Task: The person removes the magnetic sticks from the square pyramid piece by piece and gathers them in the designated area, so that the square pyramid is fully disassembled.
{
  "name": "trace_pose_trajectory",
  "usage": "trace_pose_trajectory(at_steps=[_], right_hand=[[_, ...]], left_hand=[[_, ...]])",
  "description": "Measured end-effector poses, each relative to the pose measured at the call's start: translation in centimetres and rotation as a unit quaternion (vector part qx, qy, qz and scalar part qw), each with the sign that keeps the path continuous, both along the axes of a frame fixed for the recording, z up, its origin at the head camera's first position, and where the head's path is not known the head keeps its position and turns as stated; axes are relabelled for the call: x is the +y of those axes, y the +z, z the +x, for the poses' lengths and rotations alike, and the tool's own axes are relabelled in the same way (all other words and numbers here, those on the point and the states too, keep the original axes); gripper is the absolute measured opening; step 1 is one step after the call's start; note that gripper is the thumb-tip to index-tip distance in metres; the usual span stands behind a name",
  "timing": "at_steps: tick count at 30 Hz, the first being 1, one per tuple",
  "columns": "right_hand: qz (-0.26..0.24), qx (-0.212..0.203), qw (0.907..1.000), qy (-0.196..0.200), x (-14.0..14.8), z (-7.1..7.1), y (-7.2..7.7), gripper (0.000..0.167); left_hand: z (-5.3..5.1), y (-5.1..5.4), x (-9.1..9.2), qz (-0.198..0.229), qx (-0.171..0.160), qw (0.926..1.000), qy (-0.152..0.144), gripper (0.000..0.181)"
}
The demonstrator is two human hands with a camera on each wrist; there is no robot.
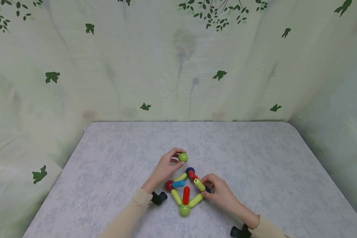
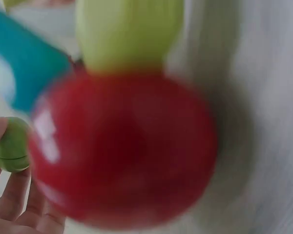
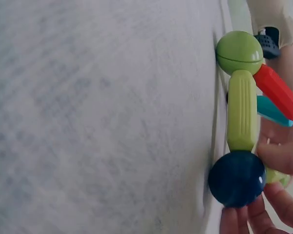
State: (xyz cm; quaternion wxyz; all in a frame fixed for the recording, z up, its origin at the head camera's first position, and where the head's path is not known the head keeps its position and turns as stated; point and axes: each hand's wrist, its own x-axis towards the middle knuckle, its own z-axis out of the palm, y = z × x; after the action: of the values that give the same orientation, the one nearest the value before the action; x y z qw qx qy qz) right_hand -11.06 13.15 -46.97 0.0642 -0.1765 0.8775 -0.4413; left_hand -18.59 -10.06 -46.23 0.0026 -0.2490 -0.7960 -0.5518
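Note:
On the table stands a frame of toy magnetic rods and balls. My left hand holds a loose green ball above the frame's far end; that ball is also visible in the left wrist view. My right hand grips the frame's right corner, fingers around a dark blue ball. A yellow-green rod tilts up from that corner. The other corners are a red ball, a near green ball and a far blue ball. A blue rod and a red rod point upward.
Grey mottled cloth covers the table. A pale curtain with leaf prints hangs behind and at the sides. Black wrist cameras sit on both forearms, close to the table.

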Motion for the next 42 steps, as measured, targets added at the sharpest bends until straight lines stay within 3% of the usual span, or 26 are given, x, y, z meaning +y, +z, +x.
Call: trace_pose_trajectory(at_steps=[5, 9, 19, 25, 29, 42], right_hand=[[0.010, -0.022, 0.9991, 0.036, 0.5, 0.3, 0.0, 0.033], [0.011, -0.030, 0.9989, 0.033, 0.8, 0.2, -0.1, 0.034], [0.011, -0.021, 0.9992, -0.033, 0.9, 0.5, -0.1, 0.036], [0.009, -0.030, 0.9968, -0.074, 0.9, 0.9, 0.2, 0.038], [0.014, -0.032, 0.9958, -0.085, 1.0, 1.0, 0.3, 0.039], [0.014, -0.019, 0.9983, -0.053, 1.6, 1.1, -0.1, 0.040]], left_hand=[[-2.1, 0.1, -0.6, -0.048, -0.014, 0.9985, 0.019, 0.032], [-3.6, 0.2, -0.7, -0.073, -0.023, 0.9968, 0.022, 0.032], [-6.9, 0.1, -0.5, -0.100, -0.062, 0.9922, 0.042, 0.033], [-8.5, -0.5, 0.0, -0.114, -0.090, 0.9877, 0.057, 0.032], [-9.4, -0.9, 0.4, -0.122, -0.086, 0.9871, 0.057, 0.032], [-12.4, -0.7, 2.5, -0.137, -0.068, 0.9869, 0.051, 0.030]])
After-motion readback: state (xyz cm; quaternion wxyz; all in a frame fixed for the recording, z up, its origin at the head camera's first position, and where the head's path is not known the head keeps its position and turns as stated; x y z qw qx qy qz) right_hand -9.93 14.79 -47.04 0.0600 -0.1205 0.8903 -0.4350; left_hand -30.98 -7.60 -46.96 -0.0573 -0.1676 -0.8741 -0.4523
